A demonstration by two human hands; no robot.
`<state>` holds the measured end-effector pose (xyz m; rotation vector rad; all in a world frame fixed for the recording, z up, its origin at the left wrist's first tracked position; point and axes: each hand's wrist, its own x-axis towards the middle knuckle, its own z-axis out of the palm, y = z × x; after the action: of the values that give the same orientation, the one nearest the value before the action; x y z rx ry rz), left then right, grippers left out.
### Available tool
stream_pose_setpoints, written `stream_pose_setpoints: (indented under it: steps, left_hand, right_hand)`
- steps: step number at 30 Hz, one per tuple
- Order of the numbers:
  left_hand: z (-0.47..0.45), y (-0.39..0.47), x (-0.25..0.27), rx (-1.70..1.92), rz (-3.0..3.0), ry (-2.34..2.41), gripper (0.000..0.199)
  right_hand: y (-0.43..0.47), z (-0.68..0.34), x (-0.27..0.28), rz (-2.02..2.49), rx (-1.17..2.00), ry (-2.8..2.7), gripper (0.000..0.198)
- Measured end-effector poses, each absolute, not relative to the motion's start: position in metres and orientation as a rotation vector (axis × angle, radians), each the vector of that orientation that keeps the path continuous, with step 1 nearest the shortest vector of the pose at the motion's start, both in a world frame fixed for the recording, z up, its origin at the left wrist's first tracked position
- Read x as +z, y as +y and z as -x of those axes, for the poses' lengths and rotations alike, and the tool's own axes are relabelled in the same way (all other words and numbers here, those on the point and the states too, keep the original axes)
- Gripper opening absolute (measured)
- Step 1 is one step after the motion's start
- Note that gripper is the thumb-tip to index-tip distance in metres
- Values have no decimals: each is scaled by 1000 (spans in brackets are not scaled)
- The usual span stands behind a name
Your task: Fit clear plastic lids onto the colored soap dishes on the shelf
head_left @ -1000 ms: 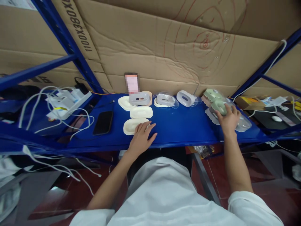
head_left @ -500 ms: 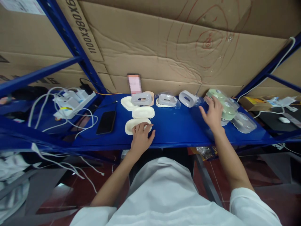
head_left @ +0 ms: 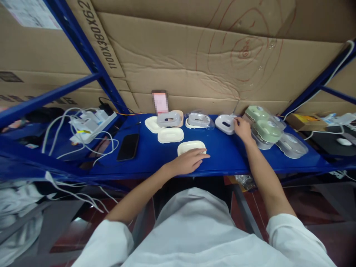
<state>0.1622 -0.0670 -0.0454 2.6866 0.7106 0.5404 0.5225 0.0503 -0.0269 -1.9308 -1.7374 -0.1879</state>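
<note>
My left hand (head_left: pixel 187 162) lies over the near edge of a cream oval dish (head_left: pixel 187 146), its fingers stretched out to the right and hiding part of it. At the back, my right hand (head_left: pixel 242 128) pinches the right rim of a grey oval dish with a dark slot (head_left: pixel 223 128). Behind the left hand sits a second cream oval dish (head_left: pixel 170 135). Another grey slotted piece (head_left: pixel 169 119) rests beside a cream piece (head_left: pixel 151 124). Between these and the right hand is a similar slotted piece in clear plastic (head_left: pixel 198 120).
Green oval cases (head_left: pixel 267 128) are stacked at the right, beside a clear-topped pale case (head_left: pixel 292 145). A black phone (head_left: pixel 128 147) lies left, near a white power strip (head_left: pixel 93 128) with cables. Another phone (head_left: pixel 160 102) leans against the cardboard (head_left: pixel 178 63). Blue posts (head_left: pixel 83 52) flank the table.
My left hand and the front cream dish have shifted right. My right hand has moved left from the green cases to the grey slotted dish, which now lies flatter and slightly nearer.
</note>
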Motion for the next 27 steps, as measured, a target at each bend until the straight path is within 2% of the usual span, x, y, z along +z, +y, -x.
stream_pose_setpoints:
  steps: [4,7,12,15,18,22,27]
  left_hand:
    - [-168,-20,-29,496,-2896,681,45]
    - [-157,1,-25,463,-2950,841,48]
    - [-147,5,-37,451,-2892,960,35]
    - [-148,4,-42,503,-2855,887,37]
    - [-147,5,-42,586,-2791,806,47]
    - [-137,13,-38,689,-2778,957,70]
    - [-126,20,-35,717,-2750,1167,77]
  right_hand:
    - [40,-517,-26,1912,-263,-1793,50]
    - [35,-499,-29,1853,-297,-2029,53]
    - [31,-473,-35,1861,-268,-2228,42]
    - [29,-468,-29,1819,-339,-2122,49]
    - [23,-461,-21,1592,-403,-2054,58]
    - [10,-437,-23,1202,-293,-2365,57]
    - [0,-407,-38,919,-190,-2616,49]
